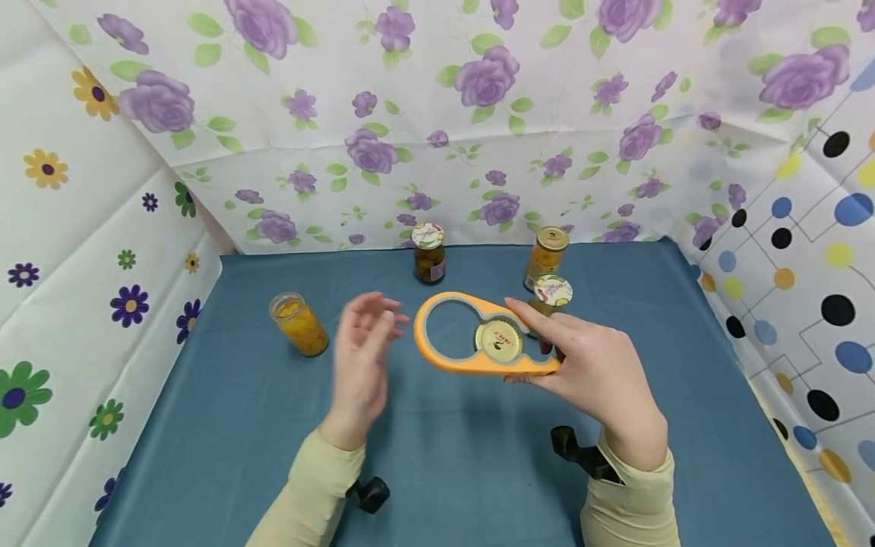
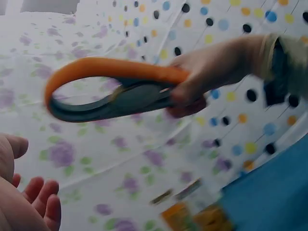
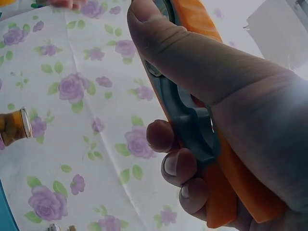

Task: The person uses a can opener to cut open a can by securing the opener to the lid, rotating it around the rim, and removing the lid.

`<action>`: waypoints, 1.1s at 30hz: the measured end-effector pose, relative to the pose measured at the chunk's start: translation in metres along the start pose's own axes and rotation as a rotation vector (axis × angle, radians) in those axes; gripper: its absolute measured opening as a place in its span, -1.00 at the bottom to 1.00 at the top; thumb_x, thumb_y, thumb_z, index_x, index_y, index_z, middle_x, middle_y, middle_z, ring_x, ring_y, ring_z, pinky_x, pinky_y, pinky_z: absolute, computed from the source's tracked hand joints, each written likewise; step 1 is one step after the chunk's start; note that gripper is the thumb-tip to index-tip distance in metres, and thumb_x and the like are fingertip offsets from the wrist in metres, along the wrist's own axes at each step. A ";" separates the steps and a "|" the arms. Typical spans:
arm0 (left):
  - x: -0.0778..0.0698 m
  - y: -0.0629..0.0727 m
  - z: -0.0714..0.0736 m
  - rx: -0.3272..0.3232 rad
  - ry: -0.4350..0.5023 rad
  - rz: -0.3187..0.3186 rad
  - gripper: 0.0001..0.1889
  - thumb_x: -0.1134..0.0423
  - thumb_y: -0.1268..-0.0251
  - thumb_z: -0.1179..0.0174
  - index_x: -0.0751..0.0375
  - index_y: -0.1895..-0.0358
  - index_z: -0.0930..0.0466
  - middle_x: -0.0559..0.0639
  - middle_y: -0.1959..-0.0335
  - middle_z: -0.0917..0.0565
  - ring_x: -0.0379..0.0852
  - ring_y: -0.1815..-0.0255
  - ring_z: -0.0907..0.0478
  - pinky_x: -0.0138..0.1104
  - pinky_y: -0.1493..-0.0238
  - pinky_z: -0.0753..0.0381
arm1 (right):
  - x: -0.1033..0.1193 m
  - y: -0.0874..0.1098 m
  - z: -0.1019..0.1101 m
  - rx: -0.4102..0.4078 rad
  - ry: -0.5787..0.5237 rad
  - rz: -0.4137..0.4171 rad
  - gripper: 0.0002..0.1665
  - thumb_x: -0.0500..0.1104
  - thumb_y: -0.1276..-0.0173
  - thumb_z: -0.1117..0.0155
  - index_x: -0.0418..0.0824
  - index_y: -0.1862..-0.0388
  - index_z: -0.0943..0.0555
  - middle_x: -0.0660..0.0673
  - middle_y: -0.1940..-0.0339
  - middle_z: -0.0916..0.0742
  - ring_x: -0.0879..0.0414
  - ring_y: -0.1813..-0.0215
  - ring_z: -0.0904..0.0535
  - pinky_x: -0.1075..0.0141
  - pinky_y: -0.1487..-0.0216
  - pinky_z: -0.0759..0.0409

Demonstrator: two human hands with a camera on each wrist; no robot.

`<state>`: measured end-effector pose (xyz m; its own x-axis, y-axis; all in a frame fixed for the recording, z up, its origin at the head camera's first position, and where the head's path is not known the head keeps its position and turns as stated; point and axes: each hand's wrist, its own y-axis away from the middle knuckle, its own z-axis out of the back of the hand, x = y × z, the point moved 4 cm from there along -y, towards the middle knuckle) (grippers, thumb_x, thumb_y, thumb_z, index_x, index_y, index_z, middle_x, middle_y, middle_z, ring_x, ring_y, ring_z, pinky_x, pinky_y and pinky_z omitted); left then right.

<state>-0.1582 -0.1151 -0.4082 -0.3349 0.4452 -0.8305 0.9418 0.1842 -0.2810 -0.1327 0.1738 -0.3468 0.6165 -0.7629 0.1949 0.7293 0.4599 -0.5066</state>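
Observation:
My right hand (image 1: pixel 595 365) grips an orange and grey jar opener (image 1: pixel 440 361) by its handles, raised above the table. A gold jar lid (image 1: pixel 499 339) sits in the opener's narrower hollow, while the large round hollow beside it holds nothing. In the right wrist view, thumb and fingers wrap the orange handles. My left hand (image 1: pixel 362 357) hovers left of the opener, fingers loosely bent and holding nothing. Left of that hand, a glass jar with yellow contents (image 1: pixel 304 330) stands without a lid.
At the back stands a dark jar (image 1: pixel 429 262) with a white patterned lid. A gold-lidded yellow jar (image 1: pixel 544 262) is at the back right, with a white-lidded jar (image 1: pixel 552 291) in front, partly hidden by my right hand. A blue cloth (image 1: pixel 437 471) covers the table; patterned sheets enclose it.

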 end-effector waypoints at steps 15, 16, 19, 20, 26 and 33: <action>0.048 0.047 -0.073 0.573 0.526 0.635 -0.27 -0.32 -0.45 -0.23 0.07 -0.48 -0.45 -0.02 -0.39 -0.55 -0.17 -0.36 -0.56 -0.28 -0.39 -0.52 | 0.005 -0.002 -0.004 0.008 -0.051 0.021 0.13 0.32 0.08 -0.80 0.20 -0.53 -0.59 0.19 0.49 -0.48 0.34 0.51 -0.23 0.34 0.53 -0.26; 0.048 0.048 -0.074 0.590 0.542 0.636 -0.25 -0.31 -0.47 -0.22 0.10 -0.51 -0.43 0.00 -0.40 -0.56 -0.16 -0.36 -0.56 -0.28 -0.36 -0.54 | 0.006 -0.002 -0.004 0.010 -0.052 0.023 0.13 0.32 0.08 -0.80 0.20 -0.53 -0.58 0.19 0.49 -0.47 0.34 0.51 -0.24 0.34 0.53 -0.26; 0.050 0.049 -0.076 0.604 0.585 0.656 -0.25 -0.26 -0.51 -0.24 0.13 -0.55 -0.38 0.03 -0.39 -0.59 -0.13 -0.35 -0.58 -0.29 -0.27 -0.58 | 0.006 -0.002 -0.004 0.020 -0.059 0.029 0.14 0.34 0.09 -0.79 0.20 -0.54 -0.58 0.20 0.50 -0.46 0.35 0.51 -0.24 0.35 0.52 -0.27; 0.051 0.049 -0.076 0.599 0.601 0.668 -0.26 -0.24 -0.52 -0.25 0.14 -0.55 -0.38 0.03 -0.37 -0.60 -0.12 -0.34 -0.59 -0.29 -0.27 -0.59 | 0.006 -0.002 -0.003 0.024 -0.062 0.031 0.15 0.35 0.10 -0.78 0.20 -0.54 -0.58 0.21 0.50 -0.46 0.35 0.51 -0.24 0.35 0.52 -0.28; 0.055 0.053 -0.078 0.594 0.732 0.720 -0.32 -0.15 -0.54 -0.31 0.13 -0.53 -0.42 0.05 -0.35 -0.64 -0.09 -0.38 -0.59 -0.28 -0.38 -0.55 | 0.008 0.000 -0.006 0.035 -0.084 0.044 0.13 0.28 0.06 -0.81 0.19 -0.54 -0.58 0.20 0.51 -0.48 0.37 0.55 -0.19 0.37 0.54 -0.28; 0.053 0.054 -0.079 0.674 0.751 0.649 -0.38 -0.15 -0.59 -0.25 0.14 -0.49 -0.46 0.05 -0.31 -0.63 -0.08 -0.39 -0.55 -0.23 -0.45 -0.47 | 0.011 0.000 -0.009 0.052 -0.103 0.077 0.09 0.25 0.03 -0.82 0.18 -0.53 -0.59 0.19 0.52 -0.46 0.38 0.57 -0.14 0.39 0.55 -0.25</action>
<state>-0.1274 -0.0120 -0.4291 0.4863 0.7266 -0.4853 0.6913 -0.6597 -0.2948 -0.1285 0.1609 -0.3522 0.6966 -0.6750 0.2431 0.6911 0.5403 -0.4801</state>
